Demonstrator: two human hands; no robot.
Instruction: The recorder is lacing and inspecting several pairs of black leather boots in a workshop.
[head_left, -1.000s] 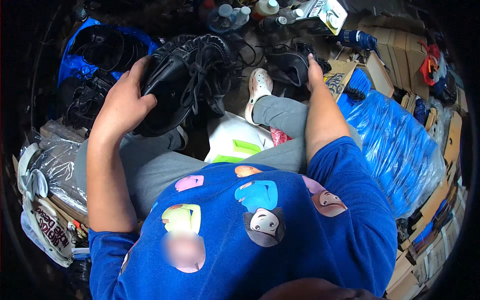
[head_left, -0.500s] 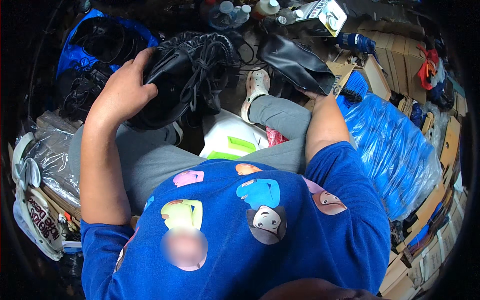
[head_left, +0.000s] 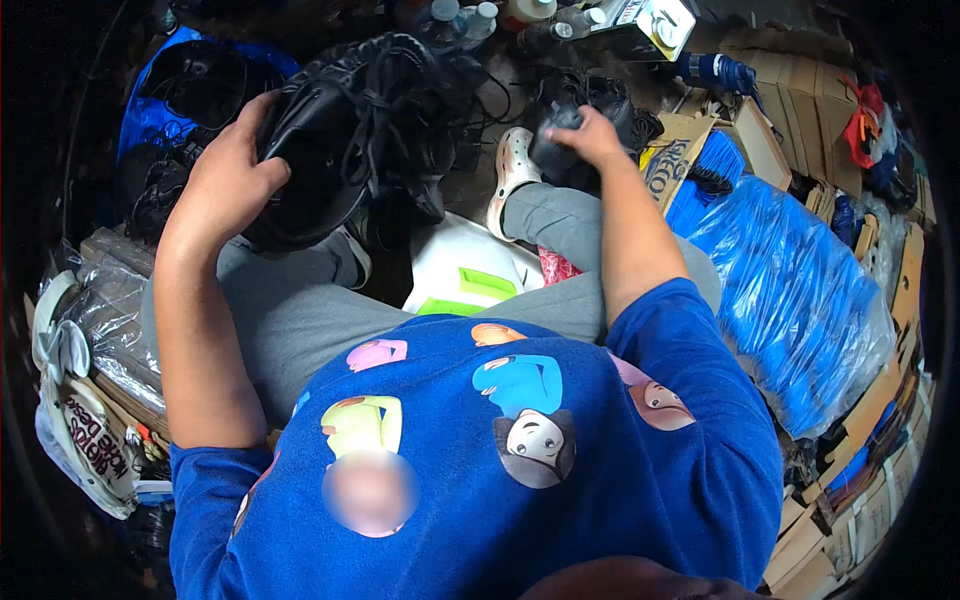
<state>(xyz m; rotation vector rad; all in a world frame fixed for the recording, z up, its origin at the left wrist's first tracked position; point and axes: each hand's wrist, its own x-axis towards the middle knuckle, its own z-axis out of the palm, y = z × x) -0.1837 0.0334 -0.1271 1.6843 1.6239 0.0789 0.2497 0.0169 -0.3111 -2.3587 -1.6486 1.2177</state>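
Note:
My left hand (head_left: 228, 170) is closed on the edge of a bulky black leather bundle (head_left: 325, 150). It has a gathered rim and dangling tied laces and looks like shoe uppers; its far side blends into dark things behind. On the right, my right hand (head_left: 592, 138) is at a dark leather piece (head_left: 548, 158), its thumb lying across it. Some of the right fingers are hidden, and that spot is slightly blurred. Past this hand are more black leather things (head_left: 615, 100), with outlines I cannot make out well.
A white bag with green patches (head_left: 462, 270) lies between my legs. To the right are a clear-wrapped blue stack (head_left: 800, 300) and cardboard boxes (head_left: 790, 120). Bottles (head_left: 475, 22) stand at the back. A blue bag (head_left: 150, 115) with black things is at far left, above plastic-wrapped sheets (head_left: 115, 280).
My right hand has moved left and farther away, and turned so its back shows; the black leather piece has turned with it. My left hand and its bundle have shifted slightly left.

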